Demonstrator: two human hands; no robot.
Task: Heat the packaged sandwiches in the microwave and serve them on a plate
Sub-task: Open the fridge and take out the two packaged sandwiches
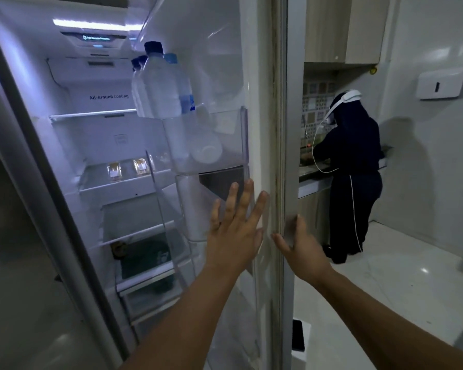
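Sitting side by side on a middle shelf [123,184] inside the open fridge are two packaged sandwiches [129,169], small and well back from the front. Water bottles [161,84] stand in the upper bin of the fridge door [259,102], which is swung wide. The left hand [235,231] is spread flat, fingers apart, against the door's inner side near a clear lower bin [195,209]. The right hand [300,244] curls around the door's outer edge, thumb on the near side. Beyond the door, another person [353,169] in dark clothes stands at the kitchen desk [313,177].
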